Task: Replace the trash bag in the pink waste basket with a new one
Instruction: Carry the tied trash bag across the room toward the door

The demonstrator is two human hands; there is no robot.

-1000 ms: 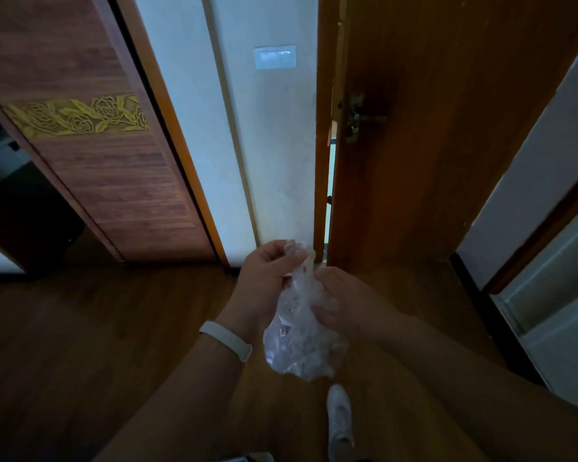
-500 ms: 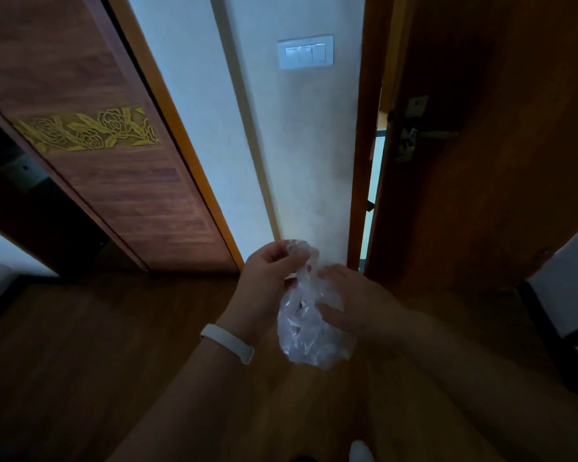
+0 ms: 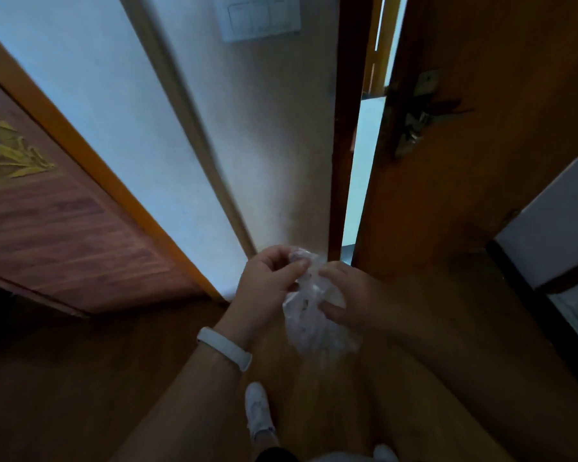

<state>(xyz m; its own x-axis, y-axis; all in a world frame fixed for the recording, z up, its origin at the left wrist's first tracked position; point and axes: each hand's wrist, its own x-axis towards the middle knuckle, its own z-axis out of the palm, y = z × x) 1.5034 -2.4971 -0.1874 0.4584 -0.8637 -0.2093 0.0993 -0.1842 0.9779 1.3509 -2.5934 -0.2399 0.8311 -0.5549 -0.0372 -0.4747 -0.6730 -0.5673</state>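
A small clear plastic trash bag [image 3: 314, 325], bunched up with something pale inside, hangs between my two hands in front of me. My left hand [image 3: 267, 285], with a white band on the wrist, pinches the gathered top of the bag. My right hand [image 3: 351, 295] grips the bag's right side, thumb and fingers curled round the plastic. The pink waste basket is not in view.
A brown wooden door [image 3: 481, 145] stands ajar ahead on the right, a bright gap [image 3: 361, 168] beside its frame. A white wall with a light switch [image 3: 257, 18] is ahead, a decorated wooden panel [image 3: 47, 221] at the left. My white shoe [image 3: 257, 408] is on the dark wooden floor.
The view has moved closer to the ajar door and its gap looks wider. Both hands keep hold of the bag, and a foot has stepped forward.
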